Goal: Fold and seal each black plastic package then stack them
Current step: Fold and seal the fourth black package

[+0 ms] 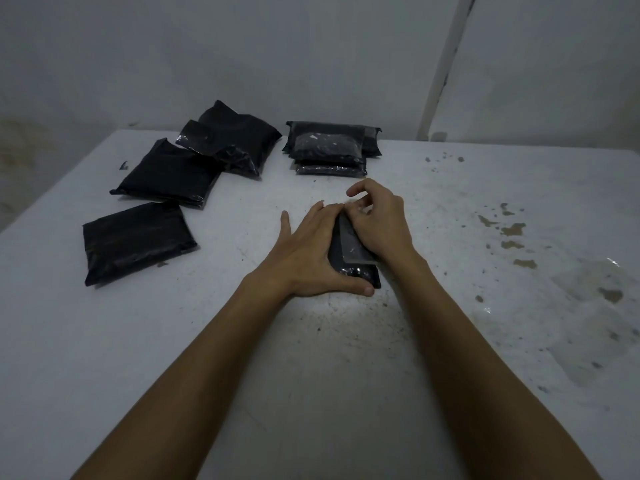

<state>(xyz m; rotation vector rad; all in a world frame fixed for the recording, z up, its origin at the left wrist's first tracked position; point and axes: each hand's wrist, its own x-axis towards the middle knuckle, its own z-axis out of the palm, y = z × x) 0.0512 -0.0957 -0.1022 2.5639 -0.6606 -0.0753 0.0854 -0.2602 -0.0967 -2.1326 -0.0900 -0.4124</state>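
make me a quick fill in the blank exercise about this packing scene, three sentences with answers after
1. Both hands work on a folded black plastic package lying on the ____ table.
2. The left hand lies flat on the package while the ____ hand pinches its grey flap.
3. The neat stack of sealed black packages sits to the ____ of the loose black packages.

Missing words: white; right; right

Dim, bluish light with a pale glow on the worktop [322,317] just below the grip, edges bowed.
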